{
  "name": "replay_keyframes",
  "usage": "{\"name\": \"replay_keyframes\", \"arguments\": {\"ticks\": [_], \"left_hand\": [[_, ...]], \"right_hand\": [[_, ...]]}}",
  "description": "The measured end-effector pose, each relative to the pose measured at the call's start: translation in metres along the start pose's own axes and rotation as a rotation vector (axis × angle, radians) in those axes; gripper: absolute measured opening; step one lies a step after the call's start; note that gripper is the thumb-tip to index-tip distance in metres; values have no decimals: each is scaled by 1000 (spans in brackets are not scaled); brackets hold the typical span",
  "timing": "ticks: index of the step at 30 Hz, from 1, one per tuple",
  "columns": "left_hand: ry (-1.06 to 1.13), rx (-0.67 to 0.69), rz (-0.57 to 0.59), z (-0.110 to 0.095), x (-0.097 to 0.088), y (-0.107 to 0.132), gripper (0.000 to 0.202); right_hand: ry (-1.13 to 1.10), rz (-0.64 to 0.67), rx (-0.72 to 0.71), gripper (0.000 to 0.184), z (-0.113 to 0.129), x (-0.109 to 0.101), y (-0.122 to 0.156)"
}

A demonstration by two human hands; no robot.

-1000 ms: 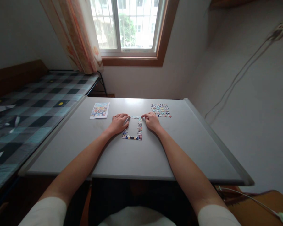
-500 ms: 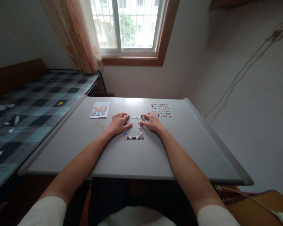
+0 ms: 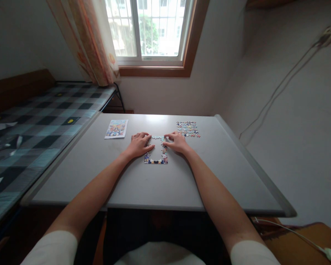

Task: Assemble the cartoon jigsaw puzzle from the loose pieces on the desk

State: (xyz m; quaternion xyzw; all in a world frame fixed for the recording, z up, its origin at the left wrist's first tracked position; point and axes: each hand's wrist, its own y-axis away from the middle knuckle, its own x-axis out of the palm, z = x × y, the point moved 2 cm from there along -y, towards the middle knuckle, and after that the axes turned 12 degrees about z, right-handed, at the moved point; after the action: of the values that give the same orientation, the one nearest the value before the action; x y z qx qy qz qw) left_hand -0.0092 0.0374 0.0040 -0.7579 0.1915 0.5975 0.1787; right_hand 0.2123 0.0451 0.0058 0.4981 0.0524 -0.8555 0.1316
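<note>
A jigsaw border frame, colourful and hollow in the middle, lies on the grey table. My left hand rests flat on the frame's left side, fingers stretched toward the top edge. My right hand lies on the frame's upper right corner, fingers bent and pressing on the top strip. A pile of loose puzzle pieces sits just beyond my right hand. A printed reference picture lies to the far left of my left hand.
A bed with a checked cover adjoins the table's left edge. A window and a curtain are behind. The wall stands close on the right, with a cable running down it. A white cord lies at the lower right.
Both hands have shifted slightly inward on the frame's top; the left fingers now reach over the left side, and the frame has moved a little.
</note>
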Motion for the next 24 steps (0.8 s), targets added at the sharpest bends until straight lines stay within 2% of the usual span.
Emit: {"name": "replay_keyframes", "arguments": {"ticks": [4, 8, 14, 19, 24], "left_hand": [[6, -2, -1, 1, 0, 0, 51], [17, -13, -51, 3, 2, -1, 54], [39, -50, -100, 4, -1, -2, 50], [72, -30, -60, 5, -4, 0, 48], [48, 46, 17, 4, -3, 2, 58]], "right_hand": [[-4, -13, 1, 39, 0, 1, 0], [-22, -41, 13, 36, -1, 2, -1], [-36, -72, 16, 29, -3, 4, -2], [-27, -114, -2, 27, -8, 6, -5], [-34, -161, -26, 27, -13, 7, -8]]}}
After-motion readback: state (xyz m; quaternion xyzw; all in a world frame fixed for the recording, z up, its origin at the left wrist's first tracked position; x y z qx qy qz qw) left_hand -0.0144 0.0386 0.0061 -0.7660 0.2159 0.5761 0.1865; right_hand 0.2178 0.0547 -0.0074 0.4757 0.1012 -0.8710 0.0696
